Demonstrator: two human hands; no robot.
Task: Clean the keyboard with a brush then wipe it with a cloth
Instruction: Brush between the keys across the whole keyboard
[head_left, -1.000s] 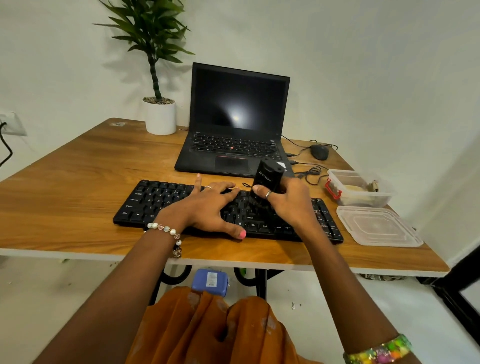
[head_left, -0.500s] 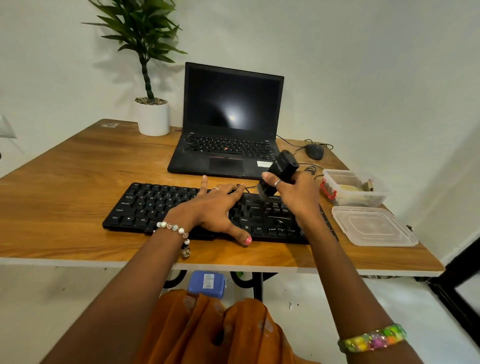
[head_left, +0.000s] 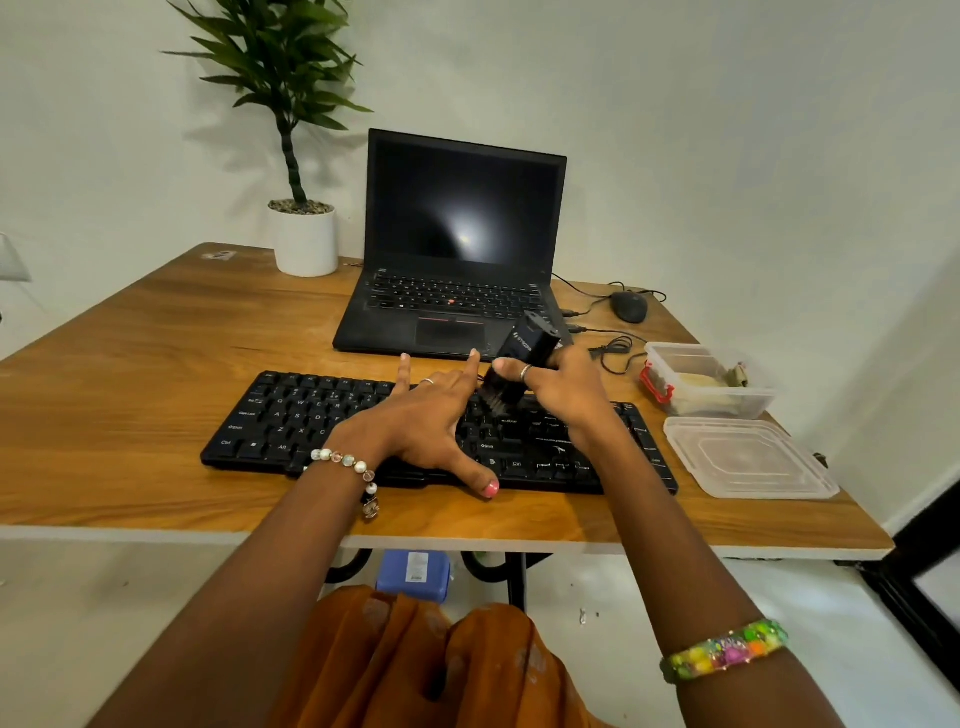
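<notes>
A black keyboard (head_left: 291, 421) lies across the front of the wooden desk (head_left: 130, 353). My left hand (head_left: 421, 421) presses flat on its middle with fingers spread and thumb at the front edge. My right hand (head_left: 566, 389) grips a black block-shaped brush (head_left: 524, 353), tilted, with its dark bristles down on the keys right of centre. No cloth shows plainly; something pale lies in the open clear box (head_left: 711, 384) at the right.
A black laptop (head_left: 462, 249) stands open behind the keyboard. A potted plant (head_left: 304, 239) sits at the back left, a mouse (head_left: 629, 305) and cables at the back right. A clear lid (head_left: 748, 460) lies right of the keyboard.
The brush has come back down from its lifted tilt at the keyboard's far edge onto the keys. My left hand has stayed pressed on the keyboard. The view has shifted slightly.
</notes>
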